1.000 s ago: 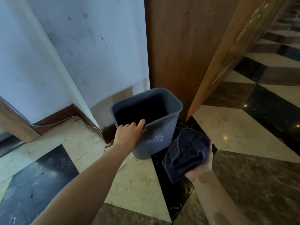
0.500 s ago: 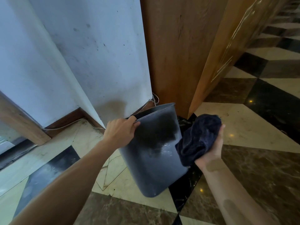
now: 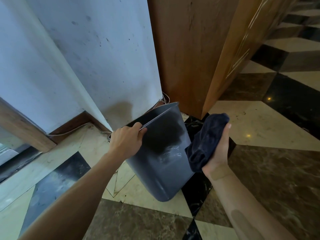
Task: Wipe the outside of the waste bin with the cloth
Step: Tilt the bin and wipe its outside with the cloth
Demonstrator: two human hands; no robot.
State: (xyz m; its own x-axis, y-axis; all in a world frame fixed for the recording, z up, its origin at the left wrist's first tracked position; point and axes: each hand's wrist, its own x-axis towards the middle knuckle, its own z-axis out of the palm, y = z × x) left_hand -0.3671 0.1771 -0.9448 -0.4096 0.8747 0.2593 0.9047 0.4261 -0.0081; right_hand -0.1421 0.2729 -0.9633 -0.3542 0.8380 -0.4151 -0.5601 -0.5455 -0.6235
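A grey plastic waste bin (image 3: 164, 172) is lifted off the floor and tilted, its mouth turned away towards the wall and its base towards me. My left hand (image 3: 127, 141) grips its near rim, fingers curled over the edge. A bunched dark blue cloth (image 3: 206, 141) is held in my right hand (image 3: 219, 151) and touches the bin's right side. The bin's facing wall shows a dark wet patch near the rim and pale scuff marks lower down.
A white wall (image 3: 103, 58) with a brown skirting and a thin cable (image 3: 69, 131) stands behind the bin. A wooden panel (image 3: 187, 49) and an angled wooden door (image 3: 242, 40) rise at the right. The floor (image 3: 259, 127) is patterned marble.
The bin went from standing upright on the floor to lifted and tilted with its mouth away from me. My right hand brought the cloth up against the bin's right side.
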